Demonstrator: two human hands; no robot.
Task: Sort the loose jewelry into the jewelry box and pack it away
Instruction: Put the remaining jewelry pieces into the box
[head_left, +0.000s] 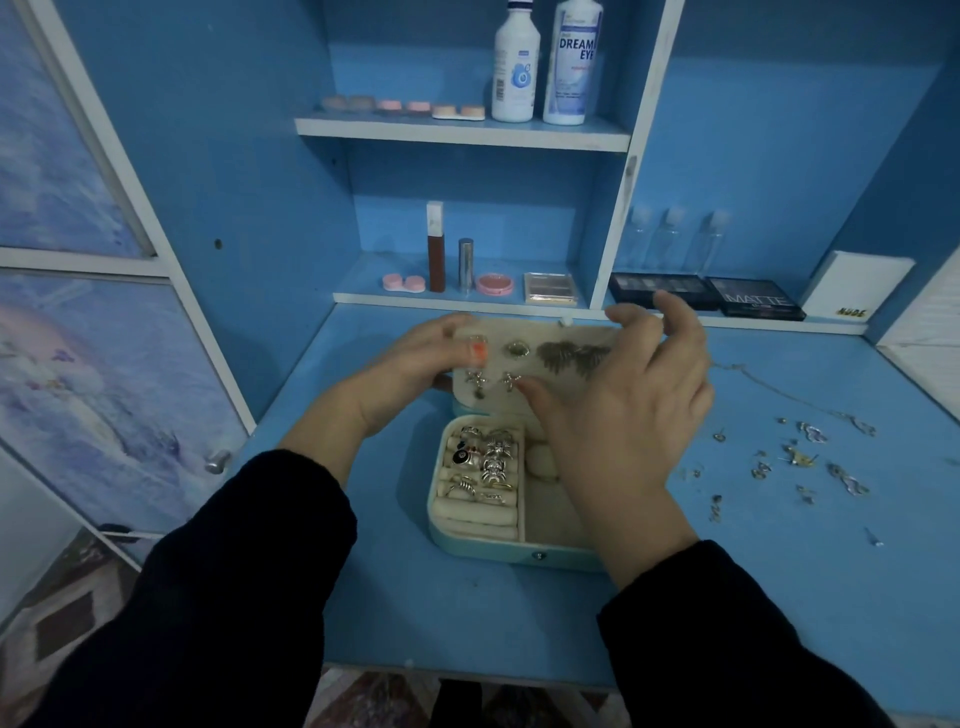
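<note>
**Hands on the earring panel, sorting partway through**

Left hand (415, 364) grips the left edge of the cream padded earring panel (540, 332), thumb pressed on its face. The right hand (623, 415) is spread wide over the same panel. Its thumb tip lies just beside a small star-shaped stud, and its fingers are loosely bent above the upper right corner. Nothing shows between them, though I cannot tell if they touch the panel.

That panel stands tilted at the back of the pale turquoise rounded jewelry box (467, 548), which sits open near the middle of the blue table (467, 613). Several silver earrings (571, 358) are already pinned on it. Chunky silver rings (483, 460) fill the upper cream ring rolls on the box's left; the lower rolls look unfilled.

Much seems left to do. Small loose silver pieces (800, 457) lie scattered on the table to the right, well apart from the box, with a thin chain necklace (779, 395) behind them. The lid is not yet closed.
</note>
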